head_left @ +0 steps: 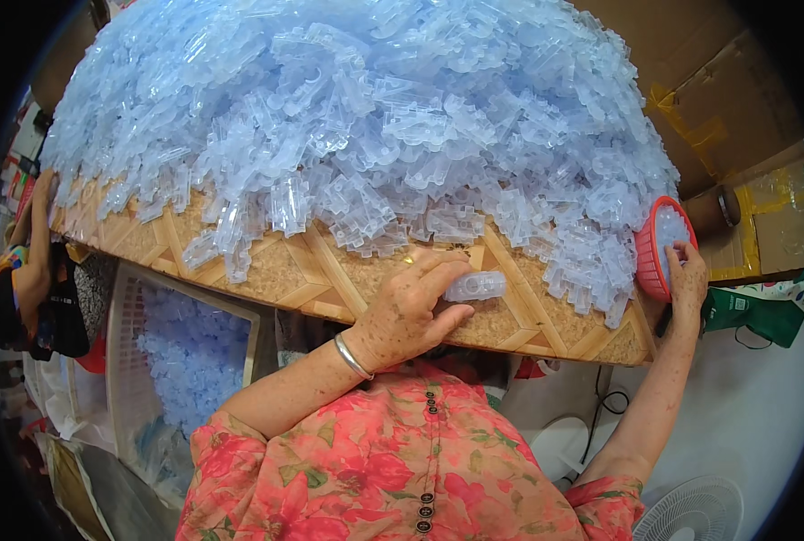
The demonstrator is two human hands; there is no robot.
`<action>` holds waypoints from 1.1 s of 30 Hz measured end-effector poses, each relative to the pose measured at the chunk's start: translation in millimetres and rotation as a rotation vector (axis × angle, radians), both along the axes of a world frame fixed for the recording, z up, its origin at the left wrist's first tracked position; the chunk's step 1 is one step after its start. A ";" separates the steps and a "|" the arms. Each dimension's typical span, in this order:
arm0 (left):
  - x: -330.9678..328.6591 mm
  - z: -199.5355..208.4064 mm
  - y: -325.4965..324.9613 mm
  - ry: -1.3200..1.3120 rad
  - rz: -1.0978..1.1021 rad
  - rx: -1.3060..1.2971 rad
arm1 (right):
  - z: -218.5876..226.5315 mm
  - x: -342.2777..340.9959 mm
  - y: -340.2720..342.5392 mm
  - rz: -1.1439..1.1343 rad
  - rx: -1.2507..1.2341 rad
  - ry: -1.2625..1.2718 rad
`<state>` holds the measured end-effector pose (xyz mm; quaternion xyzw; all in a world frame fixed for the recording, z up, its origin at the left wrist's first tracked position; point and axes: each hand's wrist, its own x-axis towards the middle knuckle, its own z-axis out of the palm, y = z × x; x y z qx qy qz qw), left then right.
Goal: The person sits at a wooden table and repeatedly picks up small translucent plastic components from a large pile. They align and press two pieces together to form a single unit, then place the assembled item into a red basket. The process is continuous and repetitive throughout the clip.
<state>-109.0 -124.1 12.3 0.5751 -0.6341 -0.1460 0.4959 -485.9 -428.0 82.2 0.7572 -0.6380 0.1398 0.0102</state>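
My left hand (pixel 413 308), with a silver bangle at its wrist, rests at the table's near edge. Its fingers and thumb close about one end of a clear plastic piece (pixel 477 286) lying on the tabletop. At the right corner, my right hand (pixel 689 279) reaches over the rim of a red plastic basket (pixel 650 261). Its fingertips are bent together among small clear pieces inside; what they grip is too small to make out. A huge heap of clear, bluish plastic pieces (pixel 366 108) covers most of the wood-patterned table (pixel 321 266).
Below the table on the left stands a pale crate (pixel 127 361) with more bluish pieces. Another person's arm (pixel 36 234) touches the table's far left end. Taped cardboard boxes (pixel 735 99) are at the right, above a green bag (pixel 752 314). A white fan (pixel 695 509) stands lower right.
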 end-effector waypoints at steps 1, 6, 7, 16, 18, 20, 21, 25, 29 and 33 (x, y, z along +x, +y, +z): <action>-1.9 0.2 -2.3 0.009 -0.007 -0.009 | -2.9 -6.9 -1.8 0.015 -0.006 -0.044; -1.8 2.3 -1.1 0.032 -0.006 0.030 | -4.9 -0.9 -6.0 0.065 -0.045 -0.092; -1.7 1.3 -1.8 0.043 -0.007 0.036 | -6.0 0.1 -4.5 0.067 -0.071 -0.112; -0.5 6.0 -1.2 -0.002 0.012 0.026 | 25.2 59.8 67.3 0.302 -0.473 -0.360; -0.9 6.2 -0.4 -0.006 0.012 0.032 | 33.6 103.0 123.9 0.498 -0.354 -0.411; -1.8 4.5 -2.3 -0.006 0.000 0.025 | 16.4 125.5 157.2 0.816 -0.337 -0.266; -0.6 4.1 -2.0 -0.016 0.003 0.019 | 4.6 140.7 173.4 0.880 -0.334 -0.194; -1.2 2.3 -3.5 -0.013 -0.004 -0.008 | -36.4 162.1 191.0 0.880 -0.179 -0.025; -0.8 1.7 -2.0 0.026 -0.014 0.011 | -39.9 165.1 195.4 0.778 -0.099 -0.043; -0.3 -0.2 -2.4 -0.013 -0.006 0.001 | -35.3 157.0 200.2 0.751 -0.003 -0.048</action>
